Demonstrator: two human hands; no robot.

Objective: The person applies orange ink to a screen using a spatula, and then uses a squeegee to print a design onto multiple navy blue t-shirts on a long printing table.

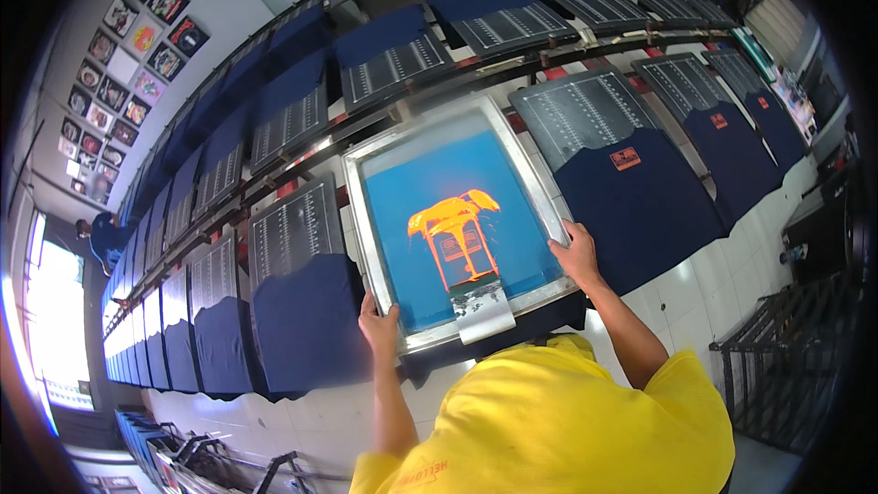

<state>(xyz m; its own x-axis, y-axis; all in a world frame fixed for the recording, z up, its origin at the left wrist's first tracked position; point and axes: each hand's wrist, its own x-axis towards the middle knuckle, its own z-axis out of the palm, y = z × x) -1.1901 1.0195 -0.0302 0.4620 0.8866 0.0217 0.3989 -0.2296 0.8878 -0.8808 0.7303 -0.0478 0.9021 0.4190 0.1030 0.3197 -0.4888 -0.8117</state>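
Observation:
A screen-printing frame (373, 240) with pale metal edges and blue mesh is in front of me, above a platen with a navy shirt. My left hand (379, 325) is closed on its left side near the front corner. Further up the right side, my right hand (576, 254) grips the opposite edge. Bright orange ink (448, 213) lies in a thick band across the mesh and streaks down over the stencil. A squeegee (483, 309) with a pale metal handle rests inside the frame at its front edge. Most of the shirt below is hidden.
Rows of grey platens (291, 227) carry navy shirts. To the right, a shirt (626, 206) bears a small orange print, as do others beyond. A black metal rack (786, 357) stands at lower right. Another person (102, 238) is at the far left.

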